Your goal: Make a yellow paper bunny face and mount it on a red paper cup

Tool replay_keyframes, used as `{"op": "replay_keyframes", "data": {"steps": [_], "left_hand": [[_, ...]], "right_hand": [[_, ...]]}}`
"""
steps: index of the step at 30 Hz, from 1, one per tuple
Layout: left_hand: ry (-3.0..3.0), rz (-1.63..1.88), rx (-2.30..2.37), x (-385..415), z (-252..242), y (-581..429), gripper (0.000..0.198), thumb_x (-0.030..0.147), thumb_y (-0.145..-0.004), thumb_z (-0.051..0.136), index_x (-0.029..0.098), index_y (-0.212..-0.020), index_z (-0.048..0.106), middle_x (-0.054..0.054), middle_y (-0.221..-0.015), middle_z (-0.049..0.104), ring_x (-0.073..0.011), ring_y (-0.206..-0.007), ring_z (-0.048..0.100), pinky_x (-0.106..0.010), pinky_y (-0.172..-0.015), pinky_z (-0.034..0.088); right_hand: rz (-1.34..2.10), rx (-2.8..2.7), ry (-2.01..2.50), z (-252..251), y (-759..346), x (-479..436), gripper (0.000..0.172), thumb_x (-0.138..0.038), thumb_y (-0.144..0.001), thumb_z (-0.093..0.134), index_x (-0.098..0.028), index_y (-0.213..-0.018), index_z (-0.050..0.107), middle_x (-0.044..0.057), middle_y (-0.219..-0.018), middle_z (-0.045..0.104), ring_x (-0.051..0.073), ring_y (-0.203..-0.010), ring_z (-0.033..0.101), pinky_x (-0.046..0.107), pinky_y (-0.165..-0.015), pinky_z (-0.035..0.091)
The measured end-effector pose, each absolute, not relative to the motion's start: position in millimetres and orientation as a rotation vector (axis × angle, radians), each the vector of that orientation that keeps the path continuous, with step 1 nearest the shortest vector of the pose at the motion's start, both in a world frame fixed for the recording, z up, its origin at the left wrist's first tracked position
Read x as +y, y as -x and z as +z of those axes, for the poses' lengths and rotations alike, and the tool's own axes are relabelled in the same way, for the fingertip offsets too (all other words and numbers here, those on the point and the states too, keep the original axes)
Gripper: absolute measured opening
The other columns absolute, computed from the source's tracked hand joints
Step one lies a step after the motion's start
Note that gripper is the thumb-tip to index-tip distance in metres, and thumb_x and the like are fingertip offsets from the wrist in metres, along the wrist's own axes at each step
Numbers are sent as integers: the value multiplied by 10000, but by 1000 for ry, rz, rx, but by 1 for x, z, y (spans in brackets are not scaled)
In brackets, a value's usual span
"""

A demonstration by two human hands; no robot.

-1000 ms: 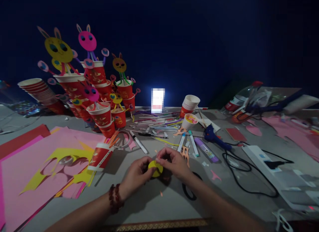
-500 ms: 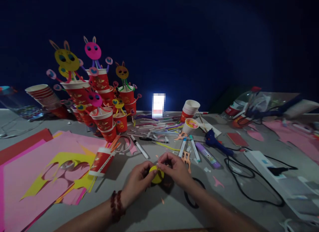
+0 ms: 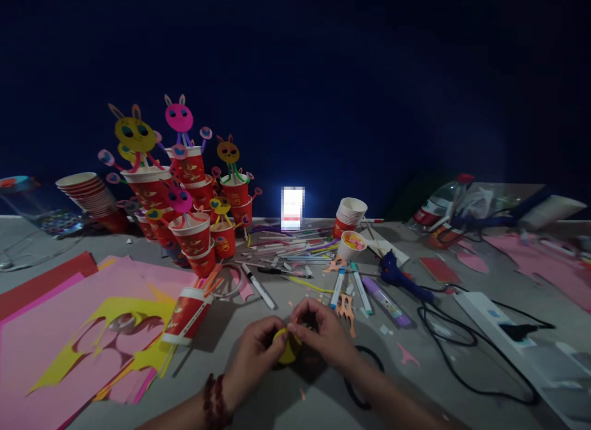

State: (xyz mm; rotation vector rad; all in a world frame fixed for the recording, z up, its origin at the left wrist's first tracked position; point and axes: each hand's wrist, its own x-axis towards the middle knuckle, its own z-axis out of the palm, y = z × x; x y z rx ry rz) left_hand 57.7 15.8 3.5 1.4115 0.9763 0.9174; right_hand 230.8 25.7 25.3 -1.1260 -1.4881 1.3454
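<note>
Between my hands is a yellow paper disc (image 3: 288,350), low in the middle of the view. My left hand (image 3: 262,342) pinches it from the left, with the thumb on its face. My right hand (image 3: 318,331) is closed at the disc's upper right edge, thumb and forefinger pressed together there. Whether those right fingertips hold a small piece or the disc's rim is hidden. Ahead lie a white marker pen (image 3: 257,286), orange paper scraps (image 3: 345,313) and a purple glue tube (image 3: 386,302).
Red paper cups with paper bunny figures (image 3: 191,233) stand back left. Cut coloured paper (image 3: 55,331) covers the left side. A blue glue gun (image 3: 392,271), its black cord and a white power strip (image 3: 498,331) lie right. A lit phone screen (image 3: 292,207) stands at the back.
The view has tilted up slightly, so everything sits lower in the picture. Both hands stay at the yellow disc, which is turned a little and more covered by the fingers.
</note>
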Motion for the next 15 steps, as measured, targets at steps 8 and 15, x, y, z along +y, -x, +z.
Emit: {"op": "replay_keyframes", "data": {"steps": [8, 15], "left_hand": [[-1656, 920, 1010, 14, 4, -55, 265, 335, -879, 531, 163, -685, 588, -12, -645, 564, -142, -620, 505, -218, -594, 389], [-1756, 906, 1016, 11, 5, -54, 216, 277, -875, 526, 179, -691, 583, -11, -667, 584, -154, -649, 538, -225, -624, 395]], "right_hand": [[1463, -1587, 1092, 23, -238, 26, 247, -404, -774, 686, -174, -779, 597, -11, -706, 568, 121, -610, 503, 217, -536, 401], [1346, -1727, 1144, 33, -238, 25, 35, -209, -735, 640, -182, -726, 619, -11, -682, 605, 132, -623, 533, 229, -580, 418]]}}
